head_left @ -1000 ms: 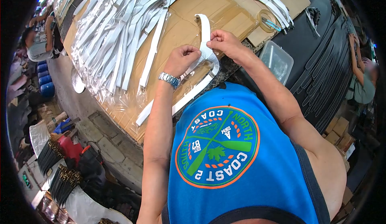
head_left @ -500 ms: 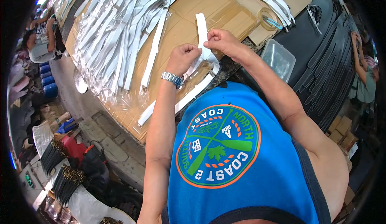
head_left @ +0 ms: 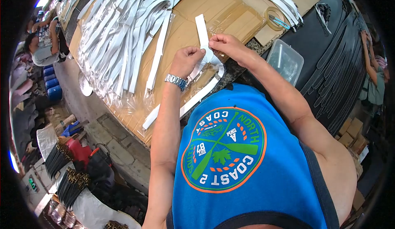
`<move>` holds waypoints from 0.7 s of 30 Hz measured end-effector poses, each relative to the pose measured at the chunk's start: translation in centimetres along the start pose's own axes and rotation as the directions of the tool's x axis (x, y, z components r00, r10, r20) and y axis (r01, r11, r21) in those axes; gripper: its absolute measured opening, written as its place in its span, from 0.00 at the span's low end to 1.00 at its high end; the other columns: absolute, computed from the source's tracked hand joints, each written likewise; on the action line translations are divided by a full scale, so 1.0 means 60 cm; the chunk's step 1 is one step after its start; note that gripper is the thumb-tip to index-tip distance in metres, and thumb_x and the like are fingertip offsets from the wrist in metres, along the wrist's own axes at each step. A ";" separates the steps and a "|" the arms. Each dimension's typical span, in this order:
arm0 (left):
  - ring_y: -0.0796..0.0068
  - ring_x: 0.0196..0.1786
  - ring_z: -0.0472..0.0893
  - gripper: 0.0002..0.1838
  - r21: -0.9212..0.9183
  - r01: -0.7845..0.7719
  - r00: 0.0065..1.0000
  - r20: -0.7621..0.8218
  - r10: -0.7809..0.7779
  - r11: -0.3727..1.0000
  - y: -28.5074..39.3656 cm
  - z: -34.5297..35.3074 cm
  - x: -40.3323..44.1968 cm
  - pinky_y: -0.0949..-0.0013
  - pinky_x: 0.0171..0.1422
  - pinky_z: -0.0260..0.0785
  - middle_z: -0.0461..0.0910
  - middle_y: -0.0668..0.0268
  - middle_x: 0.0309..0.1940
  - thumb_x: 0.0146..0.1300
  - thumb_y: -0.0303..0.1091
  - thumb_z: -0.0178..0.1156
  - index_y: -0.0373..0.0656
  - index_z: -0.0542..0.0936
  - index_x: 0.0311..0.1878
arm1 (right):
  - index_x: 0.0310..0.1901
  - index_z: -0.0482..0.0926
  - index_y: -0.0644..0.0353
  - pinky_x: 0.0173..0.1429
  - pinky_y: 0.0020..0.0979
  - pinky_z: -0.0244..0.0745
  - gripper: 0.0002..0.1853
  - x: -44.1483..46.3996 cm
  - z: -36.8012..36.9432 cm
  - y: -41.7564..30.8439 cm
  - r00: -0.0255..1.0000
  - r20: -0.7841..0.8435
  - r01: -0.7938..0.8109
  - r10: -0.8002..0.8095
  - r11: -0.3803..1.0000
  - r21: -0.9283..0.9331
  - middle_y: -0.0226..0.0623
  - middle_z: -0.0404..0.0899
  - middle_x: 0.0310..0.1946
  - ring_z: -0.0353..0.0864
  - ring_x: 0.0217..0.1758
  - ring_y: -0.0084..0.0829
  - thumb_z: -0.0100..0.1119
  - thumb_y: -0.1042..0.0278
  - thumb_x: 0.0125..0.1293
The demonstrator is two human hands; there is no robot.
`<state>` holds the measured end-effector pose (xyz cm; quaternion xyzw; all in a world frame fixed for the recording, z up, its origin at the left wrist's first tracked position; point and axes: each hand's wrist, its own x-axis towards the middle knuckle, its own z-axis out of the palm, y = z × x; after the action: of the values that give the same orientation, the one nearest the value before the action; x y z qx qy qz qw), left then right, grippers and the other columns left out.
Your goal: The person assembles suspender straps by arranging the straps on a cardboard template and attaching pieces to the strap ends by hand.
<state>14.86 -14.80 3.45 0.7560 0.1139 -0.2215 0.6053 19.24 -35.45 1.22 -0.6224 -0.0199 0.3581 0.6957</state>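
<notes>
A pair of white suspenders [head_left: 201, 29] lies at the near edge of the cardboard-covered table, one strap end pointing away from me and the others looping back toward my body. My left hand [head_left: 186, 62], with a metal watch at the wrist, pinches its left side near where the straps meet. On the other side my right hand [head_left: 228, 48] is closed, thumb and fingertips pinching the strap's edge. Clear plastic film shows around the lower straps. My fingers partly cover the join.
A big pile of white suspenders [head_left: 119, 35] in plastic covers the left of the cardboard [head_left: 181, 31]. At right are a tape roll [head_left: 272, 15], a blue cutter [head_left: 280, 22], a clear plastic box [head_left: 286, 62] and black straps [head_left: 333, 68]. Other people work at both sides.
The far strap end has tilted slightly to the left. My right hand has shifted down a little; both hands keep their pinch.
</notes>
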 end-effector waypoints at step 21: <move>0.84 0.31 0.74 0.13 0.048 -0.064 0.996 -0.054 0.066 0.997 -0.005 0.001 0.019 0.76 0.36 0.67 0.80 0.73 0.29 0.67 0.39 0.66 0.37 0.84 0.41 | 0.56 0.73 0.67 0.43 0.26 0.77 0.22 -0.020 0.005 0.049 0.996 0.053 0.071 -0.065 0.990 -0.120 0.35 0.83 0.35 0.82 0.38 0.23 0.66 0.79 0.60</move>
<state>15.70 -14.90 2.67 0.7790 0.1007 -0.1832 0.5911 16.81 -35.93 -0.82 -0.6537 -0.0801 0.3476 0.6674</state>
